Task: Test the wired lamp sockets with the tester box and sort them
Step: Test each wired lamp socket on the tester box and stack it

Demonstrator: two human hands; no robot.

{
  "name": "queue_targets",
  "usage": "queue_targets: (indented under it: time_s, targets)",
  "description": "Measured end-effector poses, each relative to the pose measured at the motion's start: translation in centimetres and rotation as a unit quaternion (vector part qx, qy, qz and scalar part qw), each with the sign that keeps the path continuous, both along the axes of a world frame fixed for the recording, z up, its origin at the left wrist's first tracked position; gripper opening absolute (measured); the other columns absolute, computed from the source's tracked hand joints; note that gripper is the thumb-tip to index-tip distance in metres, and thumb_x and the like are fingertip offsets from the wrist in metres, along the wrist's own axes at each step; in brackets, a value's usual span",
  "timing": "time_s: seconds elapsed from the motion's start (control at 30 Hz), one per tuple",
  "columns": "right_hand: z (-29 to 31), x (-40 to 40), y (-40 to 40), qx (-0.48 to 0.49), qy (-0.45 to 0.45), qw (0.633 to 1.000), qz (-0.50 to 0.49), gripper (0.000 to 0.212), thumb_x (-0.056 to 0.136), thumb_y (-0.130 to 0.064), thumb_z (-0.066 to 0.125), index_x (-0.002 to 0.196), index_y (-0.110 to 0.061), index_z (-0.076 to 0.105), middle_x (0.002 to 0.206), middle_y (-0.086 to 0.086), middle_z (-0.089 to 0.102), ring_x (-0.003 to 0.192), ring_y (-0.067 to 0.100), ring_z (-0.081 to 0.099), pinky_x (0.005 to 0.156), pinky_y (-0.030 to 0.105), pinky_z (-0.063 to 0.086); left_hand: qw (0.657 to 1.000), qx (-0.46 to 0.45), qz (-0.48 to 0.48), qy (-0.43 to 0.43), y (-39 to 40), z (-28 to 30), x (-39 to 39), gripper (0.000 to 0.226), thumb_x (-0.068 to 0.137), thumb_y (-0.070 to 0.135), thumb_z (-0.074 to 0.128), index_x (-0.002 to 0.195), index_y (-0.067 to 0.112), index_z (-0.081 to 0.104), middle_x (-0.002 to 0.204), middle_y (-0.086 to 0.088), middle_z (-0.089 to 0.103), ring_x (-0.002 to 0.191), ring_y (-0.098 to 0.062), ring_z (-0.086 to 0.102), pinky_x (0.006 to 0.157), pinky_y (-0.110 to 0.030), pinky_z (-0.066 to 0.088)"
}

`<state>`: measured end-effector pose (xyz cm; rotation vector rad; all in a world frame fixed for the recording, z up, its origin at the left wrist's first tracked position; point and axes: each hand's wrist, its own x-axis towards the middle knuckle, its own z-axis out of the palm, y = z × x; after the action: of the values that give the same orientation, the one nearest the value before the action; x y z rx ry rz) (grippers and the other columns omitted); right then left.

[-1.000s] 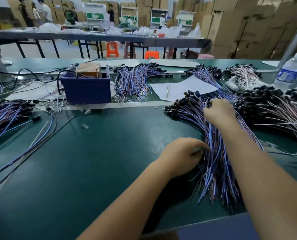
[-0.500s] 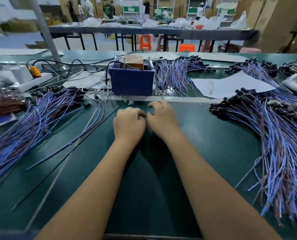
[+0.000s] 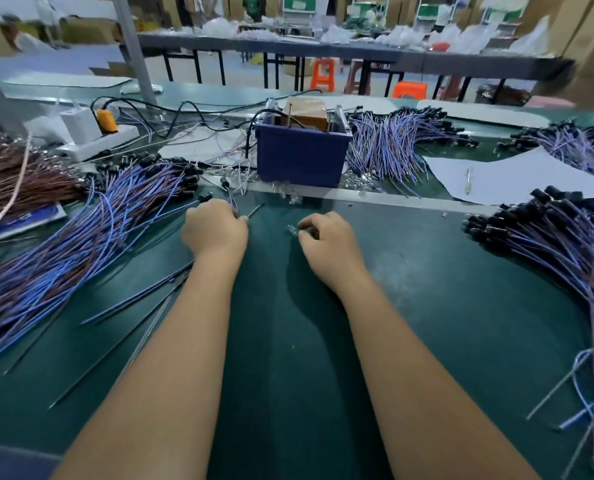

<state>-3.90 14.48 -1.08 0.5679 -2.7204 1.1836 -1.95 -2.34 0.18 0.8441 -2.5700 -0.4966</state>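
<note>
A worker's two bare forearms reach across a green bench (image 3: 288, 341) toward a blue tester box (image 3: 302, 157) that stands on the far side of a pale strip running across the bench. The left hand (image 3: 214, 230) lies knuckles-up, its fingers curled down around thin blue wires (image 3: 234, 204) that rise from its far side; a dark probe tip (image 3: 255, 209) pokes out just beside the knuckles. The right hand (image 3: 326, 242) sits a little apart from the left, its fingers bent and pinching a small clear bulb (image 3: 291, 230) against the bench. Whether a socket is in the left hand's grip cannot be told, as the palm hides it.

Wired lamp sockets lie in fans on every side. A broad left pile (image 3: 81, 233) of blue and brown leads with black sockets at the far end spreads beside the left forearm. A right pile (image 3: 548, 251) curves along the bench edge, well apart from the right hand. More bundles lie behind and to the right of the box (image 3: 392, 143). Loose clear bulbs (image 3: 285, 194) are scattered at the foot of the box, along the pale strip. A brown bundle (image 3: 22, 178) sits at far left, near a white power strip (image 3: 94, 140) with an orange plug. A sheet of paper (image 3: 503, 178) with a pen (image 3: 468, 180) on it lies to the right of the box. Long tables, orange stools and stacked cartons fill the blurred background.
</note>
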Motion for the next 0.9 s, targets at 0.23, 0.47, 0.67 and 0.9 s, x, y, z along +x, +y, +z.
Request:
queue_targets:
  time_s: [0.23, 0.47, 0.67, 0.9]
  targets:
    - [0.0, 0.2, 0.1, -0.023, -0.001, 1.0, 0.008, 0.019, 0.094, -0.017, 0.054, 0.105, -0.015, 0.069, 0.096, -0.003, 0.05, 0.106, 0.025, 0.053, 0.094, 0.038, 0.045, 1.0, 0.017, 0.005, 0.024, -0.4, -0.6, 0.2, 0.02, 0.094, 0.024, 0.056, 0.102, 0.019, 0.074, 0.107, -0.01, 0.067, 0.109, -0.036, 0.053, 0.071, -0.036, 0.042]
    - [-0.1, 0.1, 0.0, -0.044, -0.002, 0.999, 0.006, 0.017, 0.093, -0.018, 0.054, 0.102, -0.016, 0.07, 0.093, -0.005, 0.049, 0.104, 0.024, 0.053, 0.093, 0.038, 0.045, 0.997, 0.019, 0.003, 0.073, -0.1, -0.5, 0.3, 0.023, 0.101, 0.014, 0.041, 0.116, 0.0, 0.053, 0.114, -0.021, 0.061, 0.105, -0.04, 0.054, 0.076, -0.045, 0.04]
    - [-0.2, 0.1, 0.0, -0.057, -0.006, 0.998, 0.003, 0.017, 0.094, -0.019, 0.055, 0.101, -0.018, 0.07, 0.089, -0.008, 0.047, 0.102, 0.022, 0.052, 0.087, 0.032, 0.044, 0.986, 0.086, 0.022, 0.138, -0.3, -0.3, 0.8, 0.016, 0.102, 0.009, 0.033, 0.115, 0.003, 0.041, 0.087, -0.011, 0.055, 0.075, -0.031, 0.047, 0.056, -0.037, 0.028]
    - [0.3, 0.7, 0.1, -0.137, 0.008, 0.99, 0.012, 0.016, 0.094, -0.015, 0.053, 0.098, -0.019, 0.068, 0.091, -0.005, 0.061, 0.081, 0.006, 0.056, 0.075, 0.02, 0.044, 0.926, 0.183, -0.104, 0.313, 0.4, 0.5, 1.1, 0.01, 0.105, 0.019, 0.029, 0.103, 0.014, 0.038, 0.097, 0.002, 0.066, 0.065, -0.018, 0.062, 0.061, -0.035, 0.047]
